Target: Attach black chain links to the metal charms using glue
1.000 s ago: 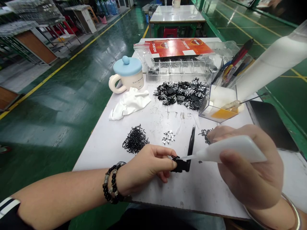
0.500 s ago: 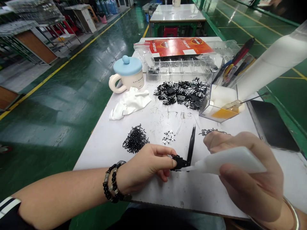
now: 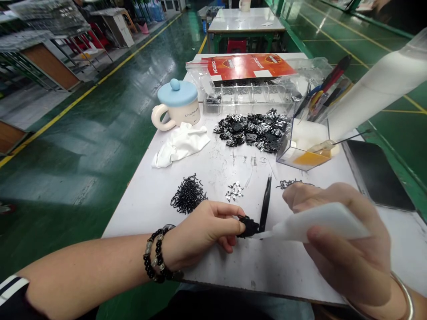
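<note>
Black plastic buckle (image 3: 248, 226) gripped in left-hand fingers (image 3: 225, 226), right-hand fingers (image 3: 320, 253) clasping a white plastic bottle (image 3: 320, 222).

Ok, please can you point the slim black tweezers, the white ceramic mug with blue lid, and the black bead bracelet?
Slim black tweezers (image 3: 266, 203), head view, upper shaft.
White ceramic mug (image 3: 178, 113), head view, front of body.
Black bead bracelet (image 3: 157, 254), head view, beads on wrist.

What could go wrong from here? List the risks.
The small black part is pinched only in the fingertips of the left hand, so it could slip into the loose black clips nearby. The tip of the white squeeze bottle in the right hand sits right at the part, so it might smear it or the black tweezers.
</note>
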The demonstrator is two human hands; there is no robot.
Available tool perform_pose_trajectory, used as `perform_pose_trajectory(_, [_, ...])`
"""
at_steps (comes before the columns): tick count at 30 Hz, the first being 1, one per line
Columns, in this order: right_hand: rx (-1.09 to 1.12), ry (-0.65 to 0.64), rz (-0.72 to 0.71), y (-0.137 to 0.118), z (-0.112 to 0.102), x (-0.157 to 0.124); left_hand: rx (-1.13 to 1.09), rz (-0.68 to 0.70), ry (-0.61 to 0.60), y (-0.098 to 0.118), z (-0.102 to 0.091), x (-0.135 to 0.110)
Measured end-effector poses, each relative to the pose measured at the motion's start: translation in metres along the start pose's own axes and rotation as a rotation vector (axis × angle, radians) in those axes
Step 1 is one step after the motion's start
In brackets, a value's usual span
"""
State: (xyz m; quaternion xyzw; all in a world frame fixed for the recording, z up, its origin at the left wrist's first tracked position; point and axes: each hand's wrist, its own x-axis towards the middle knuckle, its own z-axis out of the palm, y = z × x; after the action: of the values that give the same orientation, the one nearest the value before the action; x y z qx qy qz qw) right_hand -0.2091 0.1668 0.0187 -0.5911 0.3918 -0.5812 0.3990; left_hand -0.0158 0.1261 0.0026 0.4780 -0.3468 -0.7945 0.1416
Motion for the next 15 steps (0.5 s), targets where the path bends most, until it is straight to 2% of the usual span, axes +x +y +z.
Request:
perform_pose_trajectory(4, [0.053,0.391,-0.041,0.006,-0.003,0.015,0.006,-0.009,0.008,0.0,-0.001,0.0])
perform_pose_trajectory(6, [-0.001,0.481,-0.081,0.015,-0.008,0.025,0.009,-0.013,0.011,0.001,0.0,0.0])
perform_pose_trajectory(8, [-0.086,0.42,-0.038,0.026,-0.012,0.034,0.014,-0.012,0.01,0.001,0.0,0.0])
perform_pose_trajectory(10, [-0.265,0.239,0.043,0.036,-0.012,0.043,0.013,-0.001,0.007,0.001,0.001,0.0])
perform_pose_trajectory(13, [-0.536,-0.022,0.087,0.048,-0.001,0.057,0.013,0.02,-0.004,0.001,0.001,0.0])
perform_pose_trajectory(15, [-0.593,-0.097,0.062,0.057,0.011,0.067,0.025,0.025,-0.013,0.001,0.001,0.0])
